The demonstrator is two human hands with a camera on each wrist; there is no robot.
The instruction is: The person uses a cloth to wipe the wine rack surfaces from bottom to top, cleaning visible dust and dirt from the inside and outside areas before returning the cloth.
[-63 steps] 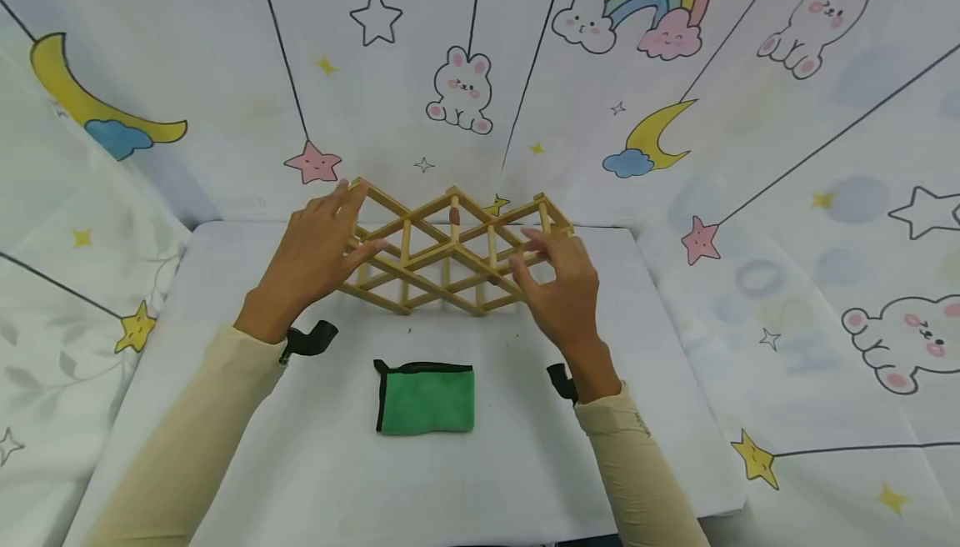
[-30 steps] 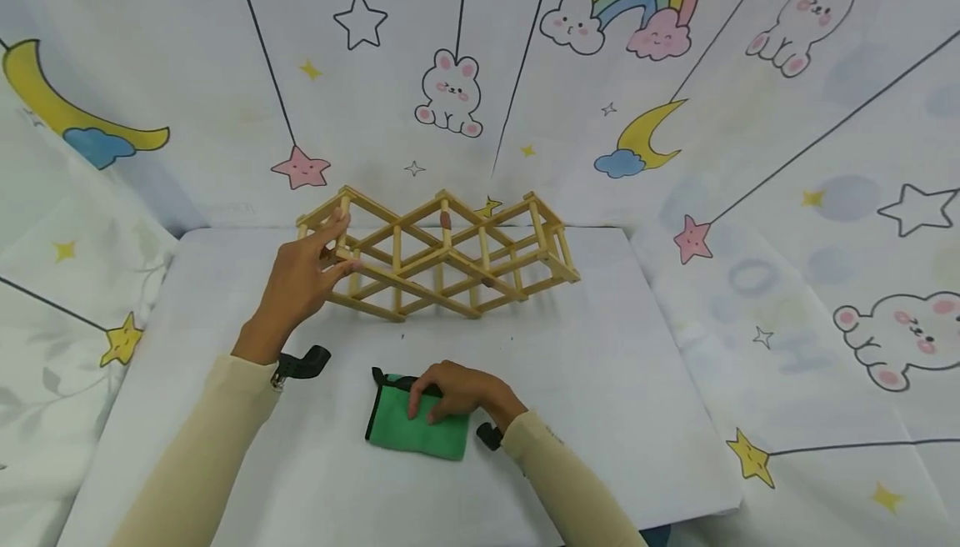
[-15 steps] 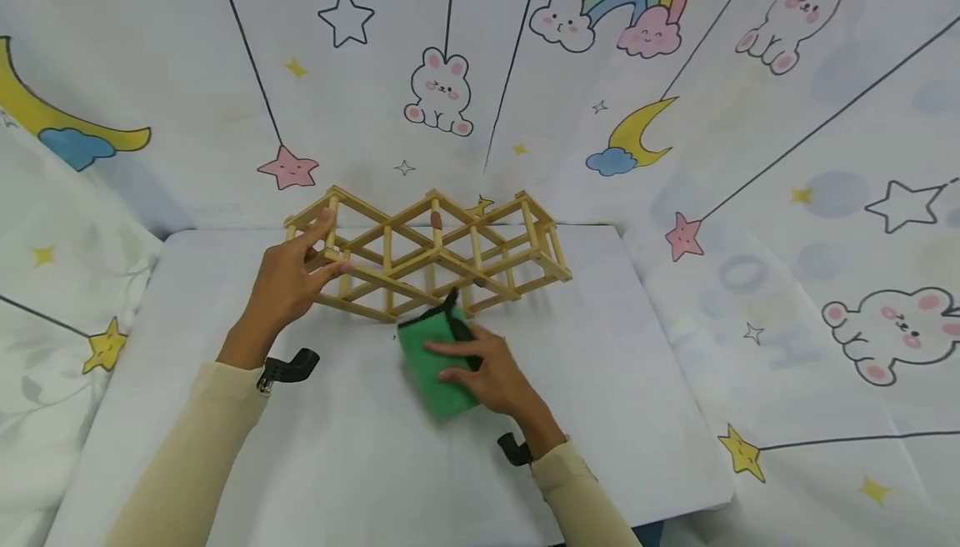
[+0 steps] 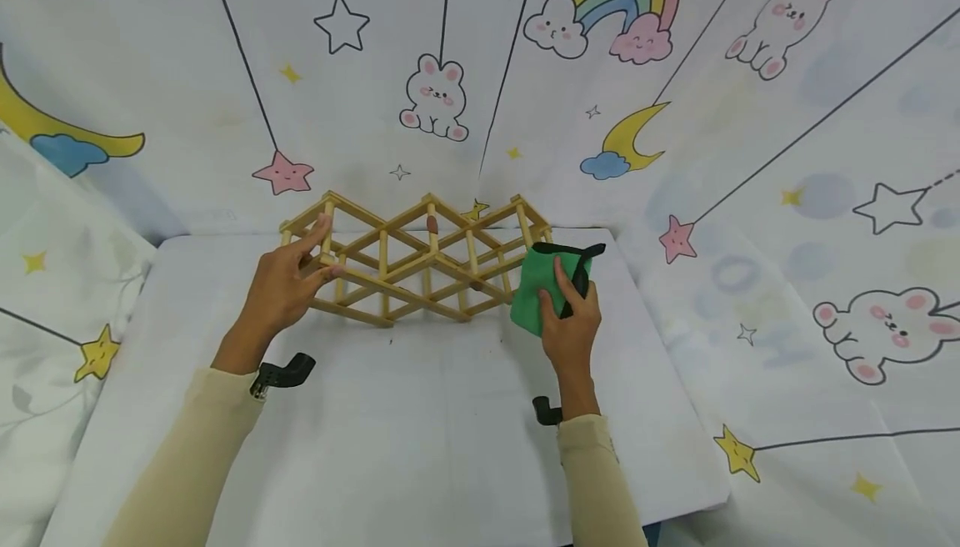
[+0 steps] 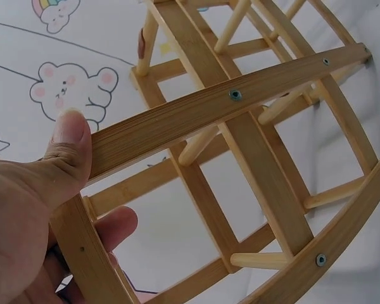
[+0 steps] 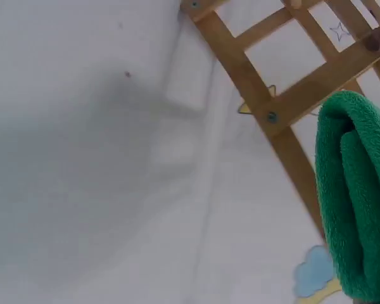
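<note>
Fingers pinching: left hand [image 4: 276, 284], rack [image 4: 432, 258] at nine o'clock; right hand [image 4: 572, 328], cloth [image 4: 534, 276] at three. Likely wiping; next calls for steady left hold.

Expanded wooden rack [image 4: 432, 258], folded green cloth [image 4: 531, 290]

No words, labels, brands or numbers are reading clearly anywhere. On the right-hand printed backdrop cloth [image 4: 892, 268], a faint grey-blue ring [image 4: 737, 273] is resembling a letter O, while a blurred mark [image 4: 787, 351] below it is appearing too pale to make out.
</note>
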